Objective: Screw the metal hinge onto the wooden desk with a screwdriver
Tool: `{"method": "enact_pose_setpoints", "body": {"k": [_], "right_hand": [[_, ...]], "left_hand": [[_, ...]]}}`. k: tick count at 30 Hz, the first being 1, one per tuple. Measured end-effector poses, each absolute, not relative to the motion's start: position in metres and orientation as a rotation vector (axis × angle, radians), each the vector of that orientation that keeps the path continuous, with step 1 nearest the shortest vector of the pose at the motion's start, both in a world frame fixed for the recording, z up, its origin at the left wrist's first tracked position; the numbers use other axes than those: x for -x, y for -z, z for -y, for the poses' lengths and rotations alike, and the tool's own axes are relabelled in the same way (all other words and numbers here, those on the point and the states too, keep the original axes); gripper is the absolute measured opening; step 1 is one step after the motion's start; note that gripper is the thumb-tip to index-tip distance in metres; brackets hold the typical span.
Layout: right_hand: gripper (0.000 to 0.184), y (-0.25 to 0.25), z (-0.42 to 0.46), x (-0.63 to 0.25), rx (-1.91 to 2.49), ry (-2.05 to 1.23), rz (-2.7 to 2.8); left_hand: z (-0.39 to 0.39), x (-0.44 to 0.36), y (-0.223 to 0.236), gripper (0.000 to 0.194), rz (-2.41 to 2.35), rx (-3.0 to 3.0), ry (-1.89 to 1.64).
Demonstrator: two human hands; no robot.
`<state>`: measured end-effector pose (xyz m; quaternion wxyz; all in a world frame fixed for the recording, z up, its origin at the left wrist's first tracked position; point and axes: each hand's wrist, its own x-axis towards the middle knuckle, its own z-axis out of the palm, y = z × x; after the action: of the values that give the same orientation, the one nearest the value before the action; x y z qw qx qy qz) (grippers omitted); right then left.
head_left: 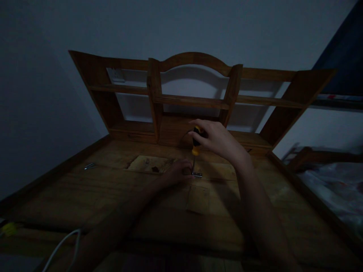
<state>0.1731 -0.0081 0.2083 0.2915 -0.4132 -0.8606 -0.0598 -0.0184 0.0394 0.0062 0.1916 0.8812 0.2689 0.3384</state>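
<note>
My right hand [211, 138] is closed around the handle of a yellow and black screwdriver [195, 151]. The screwdriver stands nearly upright, its thin shaft pointing down at a small shiny metal piece [197, 175] on the wooden desk. Low beside the tip, my left hand [180, 170] has its fingers bent together at the left end of that metal piece and seems to steady it. Dim light hides exactly how the fingertips meet the metal and whether the tip sits in a screw.
A wooden shelf unit [193, 101] rises at the back of the desk [119, 200]. Thin metal pieces [90, 166] lie to the left. Pale patches [198, 199] mark the desktop. A white cable [61, 243] curves at the lower left, near a yellow object [9, 229].
</note>
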Motion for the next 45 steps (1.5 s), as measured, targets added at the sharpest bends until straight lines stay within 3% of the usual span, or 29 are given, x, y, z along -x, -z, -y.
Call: {"method": "enact_pose_setpoints", "body": {"k": [5, 13, 20, 30, 45], "right_hand": [[0.041, -0.208, 0.011, -0.171, 1.293, 0.295, 2.280], [0.040, -0.213, 0.015, -0.170, 1.208, 0.124, 2.341], [0.034, -0.208, 0.013, -0.168, 1.226, 0.216, 2.290], [0.052, -0.209, 0.012, -0.169, 1.245, 0.190, 2.294], [0.040, -0.205, 0.008, -0.171, 1.243, 0.238, 2.274]], "left_hand": [[-0.039, 0.019, -0.004, 0.025, -0.775, -2.489, -0.924], [-0.035, 0.018, -0.010, 0.023, -0.785, -2.516, -0.913], [-0.034, 0.020, -0.014, 0.022, -0.729, -2.504, -0.904], [-0.036, 0.019, -0.010, 0.024, -0.739, -2.507, -0.936], [-0.036, 0.018, -0.011, 0.024, -0.774, -2.473, -0.898]]}}
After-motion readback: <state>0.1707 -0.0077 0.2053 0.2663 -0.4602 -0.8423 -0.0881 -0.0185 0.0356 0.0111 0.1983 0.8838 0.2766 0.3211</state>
